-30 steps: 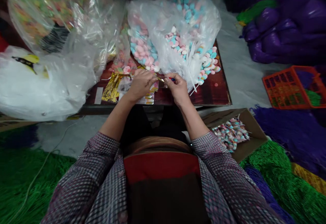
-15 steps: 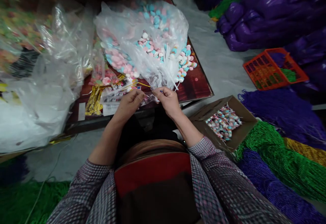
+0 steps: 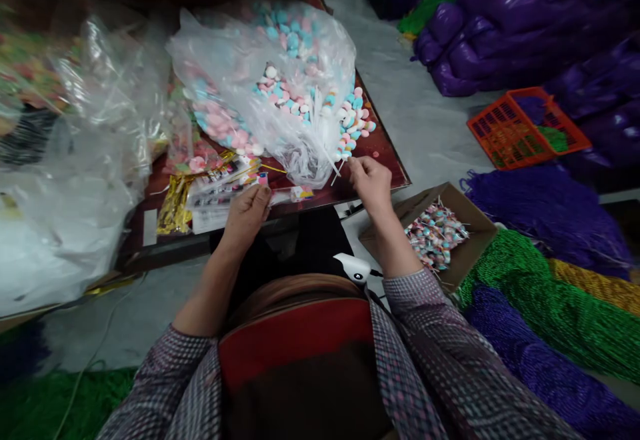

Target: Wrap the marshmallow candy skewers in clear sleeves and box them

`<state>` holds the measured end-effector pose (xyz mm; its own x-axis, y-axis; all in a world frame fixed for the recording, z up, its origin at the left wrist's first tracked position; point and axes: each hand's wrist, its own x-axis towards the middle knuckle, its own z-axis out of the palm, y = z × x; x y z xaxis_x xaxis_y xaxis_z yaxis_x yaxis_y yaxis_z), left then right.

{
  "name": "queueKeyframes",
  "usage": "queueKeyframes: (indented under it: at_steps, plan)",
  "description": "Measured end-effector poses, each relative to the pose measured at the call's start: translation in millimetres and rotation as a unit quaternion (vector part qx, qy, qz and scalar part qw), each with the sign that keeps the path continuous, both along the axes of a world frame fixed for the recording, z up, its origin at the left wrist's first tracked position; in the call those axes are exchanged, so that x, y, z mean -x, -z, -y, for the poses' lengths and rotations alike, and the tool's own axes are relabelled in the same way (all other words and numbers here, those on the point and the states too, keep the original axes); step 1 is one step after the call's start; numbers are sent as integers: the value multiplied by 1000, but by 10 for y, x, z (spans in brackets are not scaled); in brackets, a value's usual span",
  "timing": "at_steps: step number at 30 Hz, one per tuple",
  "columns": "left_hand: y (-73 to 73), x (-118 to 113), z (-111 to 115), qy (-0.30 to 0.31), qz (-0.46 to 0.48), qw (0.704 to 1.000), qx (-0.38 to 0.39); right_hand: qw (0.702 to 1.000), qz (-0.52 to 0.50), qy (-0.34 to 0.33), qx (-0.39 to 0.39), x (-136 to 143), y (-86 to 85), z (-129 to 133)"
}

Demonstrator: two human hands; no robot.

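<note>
Pinching: right hand (image 3: 369,180) gripped a lollipop stick (image 3: 338,162) at the mouth of the clear candy bag (image 3: 280,87)
Left hand (image 3: 247,213): grip closed on printed wrapper packets (image 3: 225,183) at the counter (image 3: 385,167) edge
Beside: cardboard box (image 3: 470,227) of lollipops on the floor

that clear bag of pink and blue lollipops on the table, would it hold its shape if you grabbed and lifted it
Probably not. The clear bag looks like thin, crinkled film, so it would likely sag. Its mouth lies open near the right hand, so lollipops might slide out. Packed this full, it is probably fairly heavy.
</note>
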<state>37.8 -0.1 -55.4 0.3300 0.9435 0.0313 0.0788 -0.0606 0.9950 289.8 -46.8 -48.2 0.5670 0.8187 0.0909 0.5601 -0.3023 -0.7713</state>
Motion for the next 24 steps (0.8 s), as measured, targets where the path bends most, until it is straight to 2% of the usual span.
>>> queueKeyframes:
  at_steps: [2, 4, 8, 11, 14, 18, 24]
  plan:
    - [7, -12, 3, 6, 0, 1000, -26, 987, 100, 21, 125, -142, 9, -114]
    - [33, -19, 2, 3, -2, 999, -39, 963, 153, 9, 222, -161, 21, -225]
    - [97, 9, -13, -27, 21, 999, -6, 944, 192, -11, 270, -61, 33, -353]
    - [106, 47, -28, -54, 70, 995, 35, 935, 198, 1, 293, -122, 36, -320]
    - [99, 58, -50, -80, 122, 988, 57, 934, 202, 39, 292, -305, 65, -194]
    - [112, 40, -83, -75, 140, 985, 65, 953, 190, 81, 222, -514, 164, 10]
    - [110, 49, -90, -65, 139, 986, 63, 972, 156, 100, 143, -570, 316, 156]
